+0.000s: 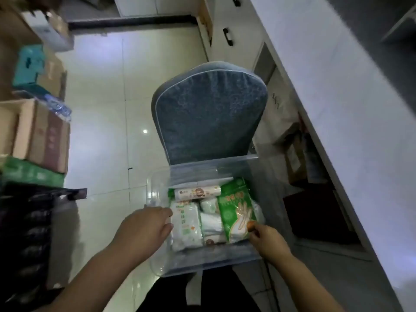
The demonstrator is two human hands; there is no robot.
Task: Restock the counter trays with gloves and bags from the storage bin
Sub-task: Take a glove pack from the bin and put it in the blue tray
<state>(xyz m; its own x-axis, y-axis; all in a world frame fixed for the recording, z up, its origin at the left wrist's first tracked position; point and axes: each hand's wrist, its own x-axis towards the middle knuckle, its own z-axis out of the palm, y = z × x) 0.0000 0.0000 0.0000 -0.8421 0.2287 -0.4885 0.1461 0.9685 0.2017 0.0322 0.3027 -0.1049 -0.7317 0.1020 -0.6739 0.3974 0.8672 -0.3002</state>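
Hands (144,226) in storage bin (155,194), gloves (236,206) pinched

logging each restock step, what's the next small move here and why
Probably lift the green glove pack up out of the clear bin: the right hand pinches its near corner, it lies on top of the other packs, and the left hand rests at the bin's left side, seemingly steadying it.

Right hand (267,240) fingers hiding behind green glove pack (236,206); pack print blurring out, unreadable; cardboard boxes (33,136) getting cut by left edge.
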